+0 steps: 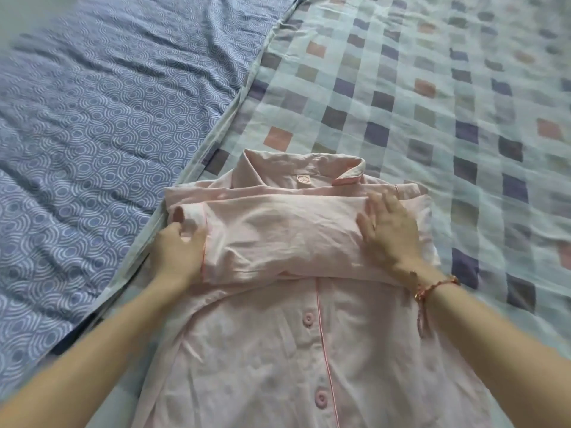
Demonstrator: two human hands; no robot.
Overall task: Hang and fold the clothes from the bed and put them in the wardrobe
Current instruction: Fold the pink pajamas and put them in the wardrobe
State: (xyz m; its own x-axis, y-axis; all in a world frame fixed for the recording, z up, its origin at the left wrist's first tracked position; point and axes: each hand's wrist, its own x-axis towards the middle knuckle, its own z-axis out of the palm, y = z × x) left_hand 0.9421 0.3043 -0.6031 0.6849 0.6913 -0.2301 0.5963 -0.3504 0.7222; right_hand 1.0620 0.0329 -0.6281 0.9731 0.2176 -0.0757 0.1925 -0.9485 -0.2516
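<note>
Gently, with your right hand [390, 231] flat on the sleeve [278, 237] and your left hand [176, 253] gripping its left end, draw it level across the pink shirt [247, 366].

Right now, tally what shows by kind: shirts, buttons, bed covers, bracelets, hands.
Pink shirt: 1
Buttons: 2
Bed covers: 2, blue sheet and checked cover
Bracelet: 1
Hands: 2, left hand and right hand
Total: 8
</note>
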